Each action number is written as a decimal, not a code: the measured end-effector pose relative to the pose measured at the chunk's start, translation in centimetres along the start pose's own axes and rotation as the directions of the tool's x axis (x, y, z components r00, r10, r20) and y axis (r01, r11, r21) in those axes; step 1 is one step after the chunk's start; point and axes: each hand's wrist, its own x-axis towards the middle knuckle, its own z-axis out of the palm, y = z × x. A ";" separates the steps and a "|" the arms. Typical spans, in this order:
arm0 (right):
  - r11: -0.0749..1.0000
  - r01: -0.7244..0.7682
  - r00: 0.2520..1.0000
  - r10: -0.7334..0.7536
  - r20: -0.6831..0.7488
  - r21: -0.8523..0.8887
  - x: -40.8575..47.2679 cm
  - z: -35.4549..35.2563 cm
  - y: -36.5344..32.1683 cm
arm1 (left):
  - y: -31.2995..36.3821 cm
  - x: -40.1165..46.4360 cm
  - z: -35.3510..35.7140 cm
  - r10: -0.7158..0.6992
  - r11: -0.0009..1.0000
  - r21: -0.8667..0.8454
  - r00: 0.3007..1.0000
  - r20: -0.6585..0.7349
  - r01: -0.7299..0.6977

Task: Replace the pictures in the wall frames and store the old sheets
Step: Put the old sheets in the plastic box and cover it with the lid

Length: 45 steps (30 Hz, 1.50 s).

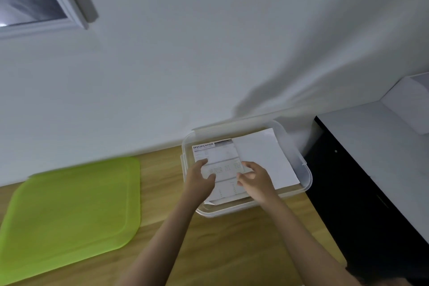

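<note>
Printed sheet [222,158] - headed SPECIFICATION - lies in a clear box [307,177] directly under both hands, its near end towards the wrists and its heading just beyond the fingertips. Both forearms reach in from the near edge over a wooden surface [232,251]. The left hand [200,179] grips the sheet's left edge, with the thumb laid on top of the paper and the fingers curled at the edge. The right hand [255,180] has bent fingers with the tips on the paper; the blur hides whether it pinches the sheet or only presses it. A blank sheet [262,155] lies in the same box just right of the right fingers, partly under the printed one. Well to the left of the left fingers a green lid [69,211] lies flat on the wood. To the right of the box stands a black cabinet [348,193] with a pale top. Beyond the fingertips rises a white wall [209,53] - far up and to the left hangs a picture frame [77,20].
</note>
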 end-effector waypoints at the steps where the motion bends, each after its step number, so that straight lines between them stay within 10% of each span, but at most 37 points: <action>1: 1.000 0.023 1.000 -0.023 -0.005 0.011 -0.6 0.3 -0.2 | -0.1 -0.7 -0.4 0.013 1.000 -0.022 1.000 -0.026 -0.014; 19: 0.973 0.225 0.908 -0.193 0.371 -0.043 -9.4 19.3 -4.7 | -16.8 -10.9 -18.9 -0.276 0.959 -0.195 0.838 -0.470 0.206; 35: 0.882 -0.024 0.995 0.067 0.075 -0.470 -5.4 32.8 -7.0 | -30.5 -7.1 -33.8 -0.504 0.841 -0.044 0.750 -0.428 0.540; 45: 0.896 -0.044 0.997 0.010 -0.078 -0.443 -5.2 30.8 -8.6 | -29.9 -8.4 -34.7 -0.444 0.895 -0.261 0.786 -0.431 0.362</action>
